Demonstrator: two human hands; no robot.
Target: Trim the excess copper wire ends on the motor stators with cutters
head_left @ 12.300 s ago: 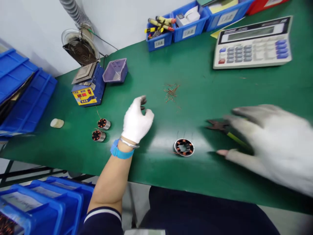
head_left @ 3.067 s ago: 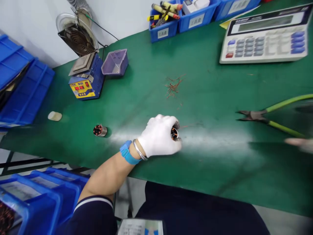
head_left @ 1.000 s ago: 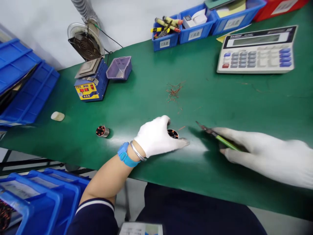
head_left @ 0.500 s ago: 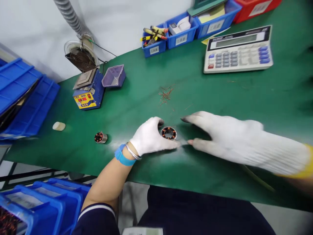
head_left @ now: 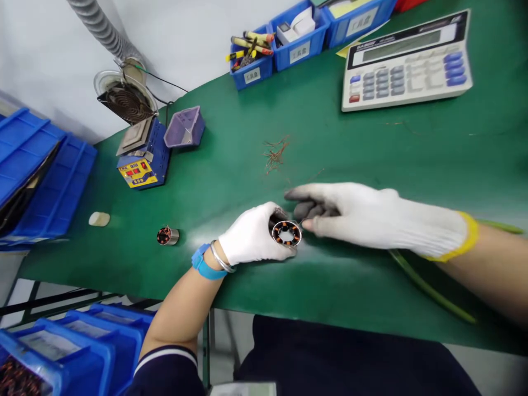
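Note:
My left hand [head_left: 256,234], in a white glove with a blue wrist strap and a metal bangle, is closed around a motor stator [head_left: 287,234]. The stator is a metal ring with copper windings inside, its open end facing up at me. Just right of it is my right hand [head_left: 330,212], gloved in white with grey-stained fingertips. Its index finger stretches out, the thumb stands apart near the stator's rim, and the other fingers curl. A second stator [head_left: 168,236] lies on its side on the green table, left of my left hand.
Copper wire scraps [head_left: 275,154] lie behind my hands. A blue solder pot unit [head_left: 144,157] and a purple tray [head_left: 185,126] stand at back left, near a white cylindrical piece [head_left: 99,219]. A calculator [head_left: 406,63] and blue bins [head_left: 299,52] are at the back; a green strip [head_left: 431,286] lies right.
My left hand has closed around the stator and tilted it slightly. My right hand has moved left to the stator's rim. The view has shifted a little.

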